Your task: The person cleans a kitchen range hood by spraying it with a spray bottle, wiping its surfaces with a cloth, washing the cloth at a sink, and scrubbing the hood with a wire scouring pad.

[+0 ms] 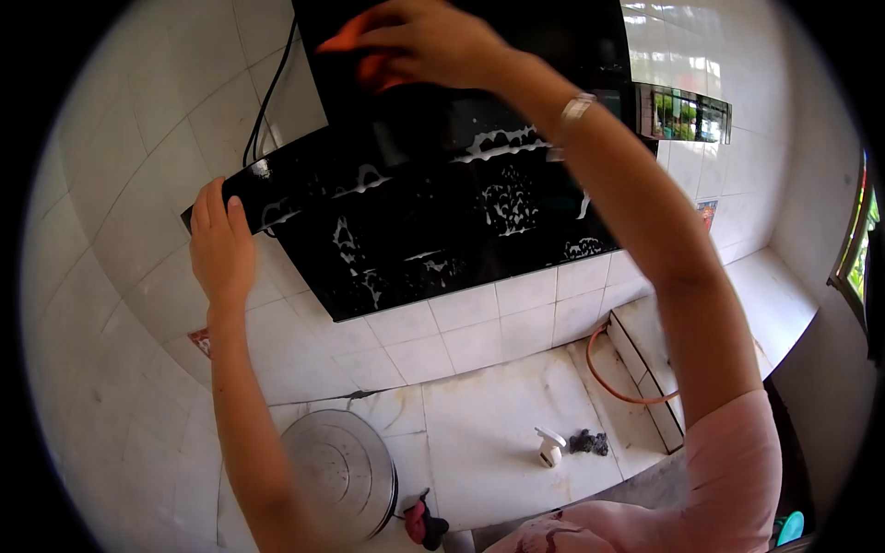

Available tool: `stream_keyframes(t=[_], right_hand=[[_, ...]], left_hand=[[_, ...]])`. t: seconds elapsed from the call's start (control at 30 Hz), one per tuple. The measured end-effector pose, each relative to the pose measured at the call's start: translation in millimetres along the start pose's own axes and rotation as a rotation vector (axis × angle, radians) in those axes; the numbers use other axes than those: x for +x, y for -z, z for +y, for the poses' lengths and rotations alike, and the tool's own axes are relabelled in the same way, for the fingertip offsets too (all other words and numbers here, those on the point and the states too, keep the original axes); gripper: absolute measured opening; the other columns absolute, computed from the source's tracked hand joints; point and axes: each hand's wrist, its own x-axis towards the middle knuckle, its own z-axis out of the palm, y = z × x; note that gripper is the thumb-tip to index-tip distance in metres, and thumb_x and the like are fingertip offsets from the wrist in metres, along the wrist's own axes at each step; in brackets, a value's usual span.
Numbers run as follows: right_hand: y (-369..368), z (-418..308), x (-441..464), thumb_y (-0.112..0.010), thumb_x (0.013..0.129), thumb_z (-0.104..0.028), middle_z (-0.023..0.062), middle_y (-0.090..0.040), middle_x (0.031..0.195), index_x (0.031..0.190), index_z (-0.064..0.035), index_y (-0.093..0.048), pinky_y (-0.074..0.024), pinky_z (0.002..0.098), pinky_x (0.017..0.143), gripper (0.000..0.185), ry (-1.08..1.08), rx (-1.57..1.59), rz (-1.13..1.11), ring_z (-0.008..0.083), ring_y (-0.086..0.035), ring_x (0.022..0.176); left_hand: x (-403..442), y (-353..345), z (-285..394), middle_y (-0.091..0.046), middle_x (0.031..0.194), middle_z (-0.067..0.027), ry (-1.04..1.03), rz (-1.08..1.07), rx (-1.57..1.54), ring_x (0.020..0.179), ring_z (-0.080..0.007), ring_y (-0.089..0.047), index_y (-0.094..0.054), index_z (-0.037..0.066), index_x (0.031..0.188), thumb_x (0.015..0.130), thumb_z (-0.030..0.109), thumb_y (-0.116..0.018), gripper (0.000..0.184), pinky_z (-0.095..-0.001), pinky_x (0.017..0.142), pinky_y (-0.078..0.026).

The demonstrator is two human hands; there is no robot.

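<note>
A black, glossy range hood (433, 217) on the tiled wall carries streaks and patches of white foam. My right hand (433, 41) is closed around an orange cloth (355, 37), held against the upper part of the hood at the top of the view. Part of the cloth is hidden by the fingers. At the hood's left end, my left hand (223, 244) grips the edge, with fingers over the corner and the thumb on the front face.
Below is a white tiled counter (498, 396) with a round metal lid (346, 470), a white spray bottle (550, 449), a dark scouring pad (588, 443) and a red-and-black cloth (424, 525). An orange hose (604, 380) curves at right. A black cable (269, 101) hangs beside the hood.
</note>
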Motion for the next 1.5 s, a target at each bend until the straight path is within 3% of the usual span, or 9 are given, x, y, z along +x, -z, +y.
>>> stream_keyframes(t=[0.1, 0.57, 0.77, 0.9, 1.0, 1.03, 1.17, 1.3, 1.5], right_hand=[[-25, -41, 27, -0.063, 0.087, -0.024, -0.0041, -0.049, 0.134, 0.124, -0.0318, -0.062, -0.0507, 0.0359, 0.095, 0.038, -0.133, -0.079, -0.098, 0.0198, -0.05, 0.12], [91, 115, -112, -0.065, 0.081, -0.001, 0.0069, -0.053, 0.129, 0.119, -0.013, -0.064, -0.0465, 0.0353, 0.101, 0.04, -0.19, -0.14, -0.307, 0.0274, -0.053, 0.118], [158, 117, -145, -0.063, 0.083, 0.0, 0.0017, -0.056, 0.127, 0.12, -0.0216, -0.063, -0.0492, 0.0353, 0.097, 0.043, -0.288, -0.503, -0.402, 0.0254, -0.057, 0.115], [197, 76, -129, -0.066, 0.085, -0.014, 0.0024, -0.057, 0.125, 0.117, -0.0223, -0.063, -0.0531, 0.0397, 0.089, 0.033, -0.5, -0.66, -0.466, 0.0261, -0.059, 0.111], [191, 72, -122, -0.06, 0.076, -0.012, 0.0067, -0.061, 0.11, 0.103, -0.0154, -0.066, -0.0523, 0.0388, 0.081, 0.027, -0.439, -0.543, 0.214, 0.0293, -0.06, 0.097], [189, 48, -108, -0.062, 0.078, -0.019, 0.0094, -0.059, 0.118, 0.105, -0.0148, -0.065, -0.0455, 0.0423, 0.095, 0.028, -0.618, -0.338, 0.186, 0.0303, -0.056, 0.111], [100, 130, -153, -0.06, 0.091, -0.033, 0.015, -0.053, 0.13, 0.127, -0.0146, -0.059, -0.0452, 0.0423, 0.099, 0.04, -0.125, -0.331, -0.145, 0.0309, -0.053, 0.121], [54, 68, -153, -0.051, 0.094, -0.048, 0.0139, -0.046, 0.14, 0.133, -0.0175, -0.056, -0.033, 0.046, 0.109, 0.05, -0.328, -0.381, 0.038, 0.0314, -0.038, 0.134], [96, 70, -166, -0.051, 0.092, -0.051, 0.0114, -0.061, 0.111, 0.125, -0.0144, -0.057, -0.0485, 0.0439, 0.088, 0.05, -0.537, -0.459, -0.04, 0.0337, -0.062, 0.097]], left_hand=[[3, 2, -4, -0.048, 0.138, -0.0049, -0.02, -0.026, -0.027, 0.126, -0.0254, -0.047, -0.048, 0.012, 0.133, 0.103, 0.029, -0.034, 0.037, -0.0376, 0.1, -0.043], [2, -4, -9, -0.048, 0.139, -0.0066, -0.024, 0.005, 0.02, 0.127, -0.0258, -0.047, -0.047, 0.013, 0.135, 0.104, 0.03, -0.029, 0.04, -0.0365, 0.1, -0.043], [4, 1, -8, -0.048, 0.139, -0.0068, -0.024, -0.031, -0.022, 0.126, -0.0259, -0.047, -0.046, 0.012, 0.135, 0.103, 0.03, -0.032, 0.039, -0.0366, 0.1, -0.043], [4, -4, -7, -0.049, 0.137, -0.007, -0.045, 0.005, -0.001, 0.125, -0.0258, -0.047, -0.047, 0.011, 0.134, 0.102, 0.029, -0.034, 0.038, -0.0369, 0.099, -0.044], [3, -11, -6, -0.05, 0.135, -0.007, -0.036, 0.051, 0.05, 0.124, -0.026, -0.048, -0.047, 0.01, 0.133, 0.102, 0.028, -0.036, 0.037, -0.0379, 0.098, -0.044], [3, -12, -6, -0.05, 0.135, -0.0071, -0.054, 0.076, 0.059, 0.124, -0.0262, -0.048, -0.047, 0.01, 0.133, 0.102, 0.028, -0.036, 0.037, -0.0384, 0.098, -0.044], [2, -8, -4, -0.047, 0.139, -0.0081, -0.05, 0.025, 0.045, 0.127, -0.0272, -0.045, -0.045, 0.009, 0.136, 0.103, 0.03, -0.033, 0.041, -0.0378, 0.102, -0.041], [3, -8, 1, -0.048, 0.139, -0.0076, -0.029, 0.03, 0.077, 0.127, -0.0277, -0.045, -0.044, 0.011, 0.136, 0.103, 0.03, -0.033, 0.04, -0.0387, 0.101, -0.041], [3, 3, 7, -0.049, 0.138, -0.0071, 0.029, -0.043, 0.024, 0.128, -0.0273, -0.044, -0.045, 0.011, 0.135, 0.103, 0.025, -0.034, 0.037, -0.039, 0.101, -0.042]])
